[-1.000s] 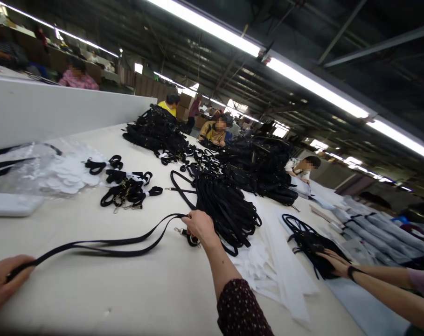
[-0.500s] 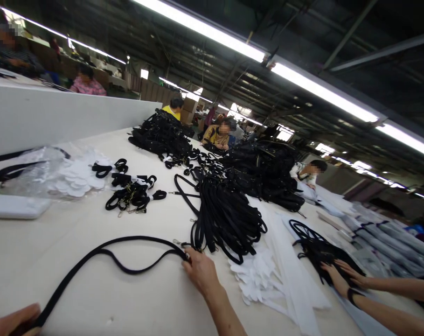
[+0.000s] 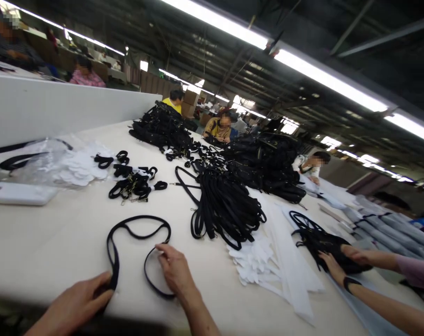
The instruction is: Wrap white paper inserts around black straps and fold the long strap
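A long black strap [image 3: 138, 218] lies looped on the pale table between my hands. My left hand [image 3: 77, 298] pinches its near end at the table's front edge, thumb and fingers closed round the doubled band. Further right, my right hand [image 3: 177, 268] has its fingers closed on another part of the same strap, where a small loop hangs below the fingertips. Beyond my right hand spreads a large bunch of black straps [image 3: 225, 205] with metal clips. To the left of that bunch sit several folded straps [image 3: 133, 184] wrapped with white bands.
White paper pieces [image 3: 255, 261] and long white strips [image 3: 290, 266] lie to the right. A co-worker's hands [image 3: 332, 268] press on a black bag [image 3: 323, 242] there. At left are a white phone [image 3: 21, 193], a plastic bag [image 3: 68, 163] and a grey partition [image 3: 65, 107]. Black bags [image 3: 267, 163] are heaped behind.
My left hand has moved right and inward, my right hand left and nearer. The strap between them has gone from a wide arc to tighter loops. The co-worker's hands have shifted on the bag.
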